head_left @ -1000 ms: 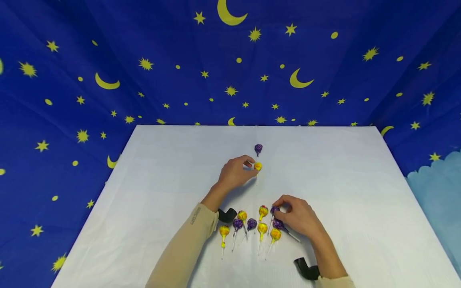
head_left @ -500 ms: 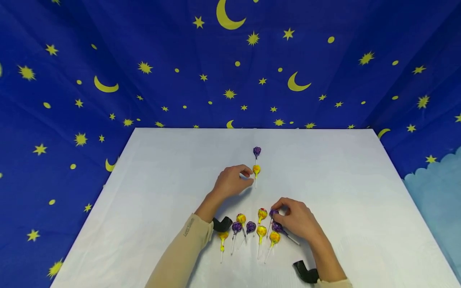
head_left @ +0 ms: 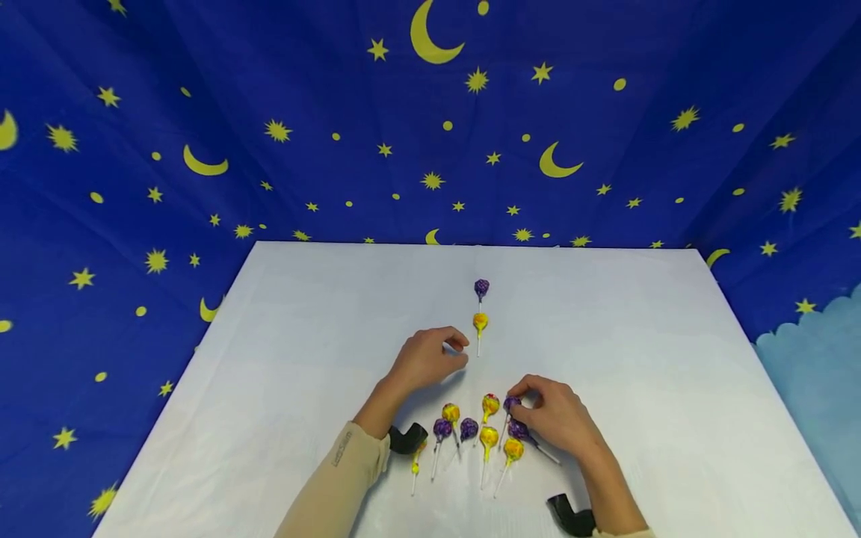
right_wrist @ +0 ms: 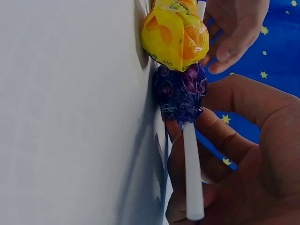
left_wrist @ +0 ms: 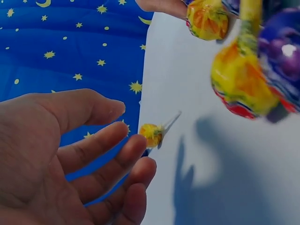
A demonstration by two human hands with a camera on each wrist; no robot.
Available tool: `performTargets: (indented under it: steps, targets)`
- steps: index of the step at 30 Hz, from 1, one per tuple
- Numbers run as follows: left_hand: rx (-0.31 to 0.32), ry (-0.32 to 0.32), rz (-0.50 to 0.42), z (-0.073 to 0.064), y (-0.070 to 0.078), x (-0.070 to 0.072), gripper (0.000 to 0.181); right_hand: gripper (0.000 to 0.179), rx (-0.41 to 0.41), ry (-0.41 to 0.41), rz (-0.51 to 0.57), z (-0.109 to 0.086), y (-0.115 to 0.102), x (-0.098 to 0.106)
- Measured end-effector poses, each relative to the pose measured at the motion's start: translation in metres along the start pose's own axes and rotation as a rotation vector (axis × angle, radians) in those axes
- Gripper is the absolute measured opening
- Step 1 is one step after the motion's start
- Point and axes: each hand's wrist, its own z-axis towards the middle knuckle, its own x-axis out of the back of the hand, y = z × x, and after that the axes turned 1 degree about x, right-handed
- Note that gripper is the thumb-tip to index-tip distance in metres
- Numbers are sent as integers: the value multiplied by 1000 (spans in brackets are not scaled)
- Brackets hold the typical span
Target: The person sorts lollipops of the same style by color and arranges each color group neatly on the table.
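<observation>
In the head view my left hand (head_left: 429, 359) hovers over the white table, its fingers loosely curved and holding nothing. Just beyond its fingertips lies a yellow lollipop (head_left: 480, 321), in line below a purple lollipop (head_left: 481, 287); the left wrist view shows the yellow lollipop (left_wrist: 151, 135) past the fingers. My right hand (head_left: 560, 415) pinches the head of a purple lollipop (head_left: 512, 403) between thumb and forefinger. Against that hand lies another purple lollipop (head_left: 518, 430), its stick pointing to the lower right. Fingers and wrappers overlap in the right wrist view.
Several yellow and purple lollipops lie grouped between the forearms, among them a yellow lollipop (head_left: 489, 439) and a purple lollipop (head_left: 442, 428). Black wrist mounts (head_left: 408, 438) sit at both wrists. A blue star-patterned cloth (head_left: 430, 149) stands behind the white table (head_left: 323, 299).
My left hand has let go of the yellow lollipop and drawn back toward the lower left. The right hand keeps its pinch on the purple lollipop, nearly in place.
</observation>
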Motion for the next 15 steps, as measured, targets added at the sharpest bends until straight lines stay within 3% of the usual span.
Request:
performTargets:
  steps: [4, 15]
  targets:
    - [-34, -5, 29, -10, -4, 1, 23, 13, 1, 8, -7, -1, 0, -1]
    - [-42, -61, 52, -33, -12, 1, 18, 13, 1, 3, 4, 0, 0, -1]
